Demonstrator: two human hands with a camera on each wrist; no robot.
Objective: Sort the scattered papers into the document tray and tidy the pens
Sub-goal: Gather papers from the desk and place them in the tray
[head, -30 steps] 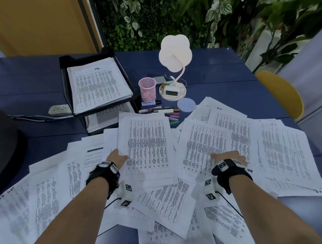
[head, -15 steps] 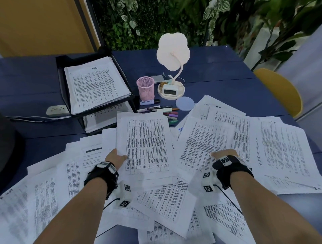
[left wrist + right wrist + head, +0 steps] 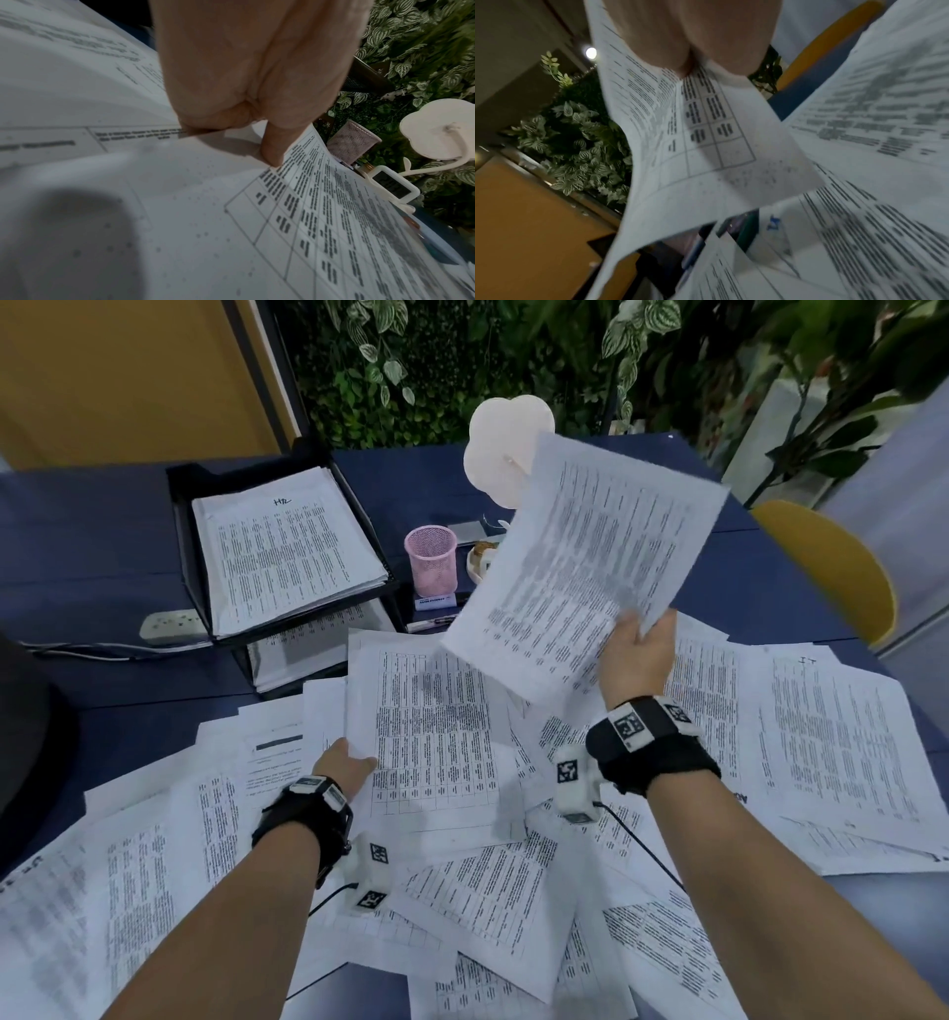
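Head view shows my right hand [image 3: 636, 654] raised above the desk, pinching the bottom corner of a printed sheet [image 3: 580, 577] between thumb and fingers; the sheet hangs tilted in the air, its upper edge in front of the white flower-shaped lamp [image 3: 500, 449]. From the right wrist, that same page [image 3: 693, 146] curves away below my closed grip, a table grid printed on it. My left hand [image 3: 343, 765] sits low on the pile, gripping the lower left edge of another tabled sheet [image 3: 431, 726] that lies on top of the scattered papers [image 3: 513, 880]. The left wrist view shows the thumb [image 3: 273, 150] pressed down on top of this page with the other fingers curled beneath its edge.

Loose pages cover the near half of the blue table [image 3: 92, 557], overlapping one another from far left to far right. Beyond my left hand stands the black document tray [image 3: 185, 546], its top tier holding a neat stack with handwriting at the head, and more sheets in the tier below. Just right of the tray is a pink mesh pen cup [image 3: 430, 559], and a pen [image 3: 431, 622] lies on the table near its foot, partly hidden by the lifted page. A white power strip [image 3: 172, 625] lies left of the tray, a yellow chair [image 3: 842, 567] stands at the far right, and leafy plants [image 3: 411, 367] fill the background.
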